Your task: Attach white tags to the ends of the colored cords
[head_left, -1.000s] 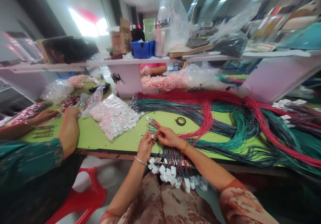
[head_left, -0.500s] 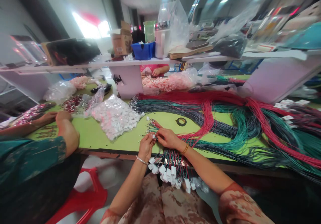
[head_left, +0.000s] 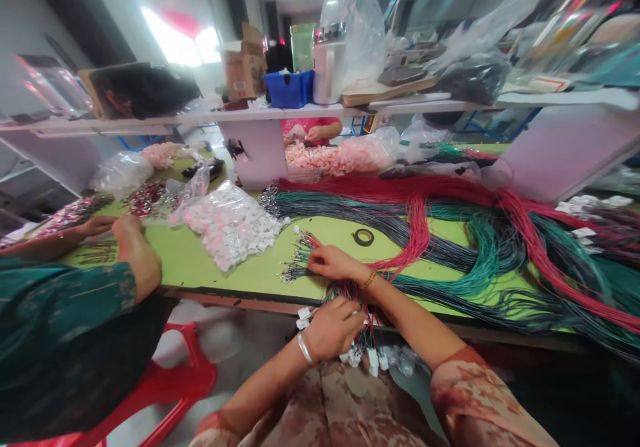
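Observation:
My left hand (head_left: 334, 328) is low at the table's front edge, its fingers curled over wires hanging there; its grip is partly hidden. Around it, white plastic connectors (head_left: 373, 361) dangle on the ends of thin red, green and black wires. My right hand (head_left: 331, 262) rests higher on the table, fingers bent and pressed together on a fan of wires with metal-tipped ends (head_left: 296, 260). Those tips point left, past the fingers. Behind it lies a roll of dark tape (head_left: 363, 237).
A clear bag of white connectors (head_left: 233, 227) lies left of centre. Long bundles of red wires (head_left: 450, 190) and green wires (head_left: 483, 247) cover the right side. A co-worker's arm (head_left: 137, 253) reaches in at left; another person's hands (head_left: 320, 133) work behind the shelf (head_left: 200, 119).
My left hand has left the small white connector held before my right hand and dropped to the hanging wires. My right hand has shifted slightly left and up onto the wire tips.

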`<action>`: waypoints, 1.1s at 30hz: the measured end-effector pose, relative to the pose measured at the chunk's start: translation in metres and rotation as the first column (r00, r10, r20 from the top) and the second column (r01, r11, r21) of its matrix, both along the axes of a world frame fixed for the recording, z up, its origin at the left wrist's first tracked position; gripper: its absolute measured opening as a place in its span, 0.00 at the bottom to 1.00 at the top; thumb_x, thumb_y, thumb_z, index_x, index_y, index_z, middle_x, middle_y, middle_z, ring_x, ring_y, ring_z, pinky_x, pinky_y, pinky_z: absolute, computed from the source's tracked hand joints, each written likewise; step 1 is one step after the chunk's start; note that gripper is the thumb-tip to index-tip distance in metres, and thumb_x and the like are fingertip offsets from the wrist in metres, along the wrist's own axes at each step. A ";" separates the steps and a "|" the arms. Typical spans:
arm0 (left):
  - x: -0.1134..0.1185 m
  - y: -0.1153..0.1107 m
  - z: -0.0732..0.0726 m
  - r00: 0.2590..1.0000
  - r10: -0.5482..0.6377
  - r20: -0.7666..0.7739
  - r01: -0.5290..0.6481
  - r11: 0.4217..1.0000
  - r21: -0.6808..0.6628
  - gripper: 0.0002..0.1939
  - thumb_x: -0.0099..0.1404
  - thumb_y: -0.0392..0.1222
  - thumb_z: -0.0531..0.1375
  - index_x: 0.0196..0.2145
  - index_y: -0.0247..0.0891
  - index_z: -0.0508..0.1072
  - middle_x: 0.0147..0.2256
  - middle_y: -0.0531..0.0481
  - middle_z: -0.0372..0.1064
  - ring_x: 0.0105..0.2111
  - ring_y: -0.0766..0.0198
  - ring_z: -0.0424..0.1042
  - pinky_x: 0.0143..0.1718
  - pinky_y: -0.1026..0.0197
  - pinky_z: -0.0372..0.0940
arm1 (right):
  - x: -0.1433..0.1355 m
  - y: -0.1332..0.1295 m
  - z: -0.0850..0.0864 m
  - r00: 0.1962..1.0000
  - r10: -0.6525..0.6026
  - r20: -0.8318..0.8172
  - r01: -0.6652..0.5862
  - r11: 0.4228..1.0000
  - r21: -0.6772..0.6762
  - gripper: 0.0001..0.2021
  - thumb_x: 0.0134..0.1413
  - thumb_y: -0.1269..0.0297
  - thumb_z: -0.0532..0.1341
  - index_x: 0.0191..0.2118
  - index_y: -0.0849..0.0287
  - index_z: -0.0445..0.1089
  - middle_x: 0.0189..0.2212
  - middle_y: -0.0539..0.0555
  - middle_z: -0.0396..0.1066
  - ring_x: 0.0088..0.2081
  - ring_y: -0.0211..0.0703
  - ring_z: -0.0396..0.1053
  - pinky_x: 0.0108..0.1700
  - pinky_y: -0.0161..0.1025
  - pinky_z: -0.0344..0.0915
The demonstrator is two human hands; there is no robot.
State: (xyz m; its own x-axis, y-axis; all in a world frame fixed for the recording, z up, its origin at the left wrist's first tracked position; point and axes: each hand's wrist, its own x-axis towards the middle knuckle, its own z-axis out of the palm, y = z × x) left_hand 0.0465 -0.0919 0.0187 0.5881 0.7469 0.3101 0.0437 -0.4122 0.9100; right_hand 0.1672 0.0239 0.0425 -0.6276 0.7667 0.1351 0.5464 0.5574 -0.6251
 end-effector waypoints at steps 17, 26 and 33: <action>-0.064 0.215 -0.014 0.693 0.582 -0.427 -0.514 0.813 0.273 0.06 0.58 0.32 0.58 0.32 0.37 0.75 0.39 0.41 0.66 0.41 0.56 0.66 0.48 0.56 0.58 | -0.028 -0.016 -0.034 0.935 -0.171 0.312 0.090 0.962 0.257 0.08 0.59 0.67 0.52 0.36 0.61 0.68 0.36 0.58 0.70 0.35 0.42 0.66 0.36 0.37 0.57; -0.087 0.198 -0.013 0.676 0.731 -0.095 -0.737 0.668 -0.102 0.15 0.52 0.32 0.60 0.39 0.38 0.70 0.31 0.51 0.66 0.29 0.66 0.62 0.35 0.62 0.59 | -0.019 -0.006 -0.041 0.976 -0.215 0.029 0.210 0.970 0.118 0.04 0.58 0.68 0.52 0.35 0.59 0.62 0.31 0.54 0.69 0.32 0.41 0.65 0.36 0.37 0.59; -0.106 0.149 0.002 0.727 0.597 0.339 -0.278 0.707 -0.650 0.12 0.47 0.35 0.67 0.32 0.35 0.72 0.33 0.50 0.70 0.32 0.68 0.70 0.38 0.64 0.64 | -0.031 0.000 -0.027 0.875 -0.199 -0.442 0.154 0.979 -0.136 0.07 0.56 0.61 0.54 0.30 0.58 0.63 0.25 0.49 0.64 0.27 0.36 0.60 0.31 0.34 0.59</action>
